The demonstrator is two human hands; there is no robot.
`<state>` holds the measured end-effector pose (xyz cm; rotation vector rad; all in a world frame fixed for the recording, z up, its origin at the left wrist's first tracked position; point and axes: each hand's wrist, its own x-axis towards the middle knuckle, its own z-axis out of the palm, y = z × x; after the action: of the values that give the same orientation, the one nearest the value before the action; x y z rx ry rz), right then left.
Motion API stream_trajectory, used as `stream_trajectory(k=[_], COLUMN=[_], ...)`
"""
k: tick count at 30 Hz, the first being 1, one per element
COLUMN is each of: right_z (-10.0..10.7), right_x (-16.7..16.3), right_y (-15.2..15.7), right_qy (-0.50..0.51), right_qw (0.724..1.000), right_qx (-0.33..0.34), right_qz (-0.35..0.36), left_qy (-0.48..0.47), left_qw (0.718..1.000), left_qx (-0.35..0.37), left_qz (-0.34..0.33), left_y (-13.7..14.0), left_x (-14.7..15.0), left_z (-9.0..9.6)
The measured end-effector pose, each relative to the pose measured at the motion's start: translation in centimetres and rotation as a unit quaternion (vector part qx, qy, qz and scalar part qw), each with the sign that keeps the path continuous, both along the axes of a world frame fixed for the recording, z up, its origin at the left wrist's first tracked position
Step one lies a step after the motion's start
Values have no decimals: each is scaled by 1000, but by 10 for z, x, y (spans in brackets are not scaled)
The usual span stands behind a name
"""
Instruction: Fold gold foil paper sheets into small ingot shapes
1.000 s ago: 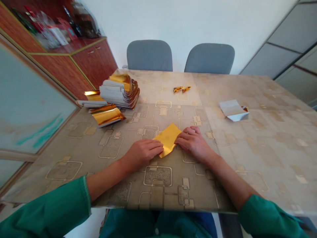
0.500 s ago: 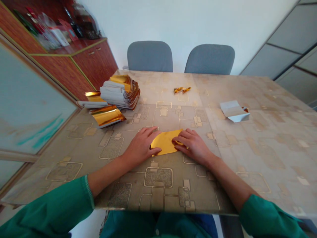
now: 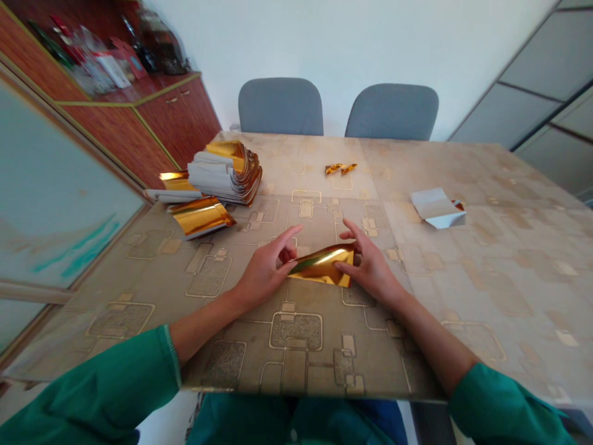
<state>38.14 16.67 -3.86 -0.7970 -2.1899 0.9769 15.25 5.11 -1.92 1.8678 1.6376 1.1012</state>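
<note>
Between my hands is a folded sheet of shiny gold foil paper (image 3: 322,264), bent lengthwise with its near side tilted up off the table. My left hand (image 3: 271,262) pinches its left end between thumb and fingers. At the other end, my right hand (image 3: 365,259) holds the paper with the thumb on its front face and the fingers behind, the index finger raised. A thick stack of gold and white foil paper (image 3: 222,173) lies to the left, with a loose gold sheet (image 3: 202,216) in front of it.
Two small folded gold pieces (image 3: 341,168) lie farther back on the patterned tablecloth (image 3: 296,334). A white-backed folded sheet (image 3: 438,207) rests at the right. Behind the table stand two grey chairs (image 3: 280,105); a wooden cabinet (image 3: 178,114) is at the left.
The gold paper, flat under my hands before, is now lifted and tilted, its face reflecting more brightly. Both hands have shifted from pressing down to pinching its ends.
</note>
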Motion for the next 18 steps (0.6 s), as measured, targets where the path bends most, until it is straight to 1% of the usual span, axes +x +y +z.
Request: stream_trajectory(k=[2,3,4,5,8,10,12,15,17,18], right_z=[2,4,7,10,24,32,37,38,34,31], right_x=[0,1,2,4,9,11,12,7,3,1], right_y=[1,2,3,3,3,1,-2,-9,-14,-16], right_qy=[65,88,99,102,80,50,-1,-87,-133,-150], right_qw=[997,994,994,995,987,972,952,915,895,888], right_qx=[-50,-59,-47,-16,135,215,266,301,312,319], right_qz=[0,4,9,14,36,82,153,254,289,294], left_qy=[1,14,34,59,133,180,233,302,322,323], left_qw=[999,997,995,992,978,971,964,950,945,944], left_qx=[48,71,92,113,161,159,127,73,58,62], left_qz=[2,-1,-4,-10,-19,-14,-10,-7,9,19], left_y=[1,2,2,2,2,3,6,9,7,5], left_x=[-1,-2,-3,-3,-6,-7,-9,-13,-12,-10], left_z=[5,7,9,10,9,4,-2,-7,-7,-6])
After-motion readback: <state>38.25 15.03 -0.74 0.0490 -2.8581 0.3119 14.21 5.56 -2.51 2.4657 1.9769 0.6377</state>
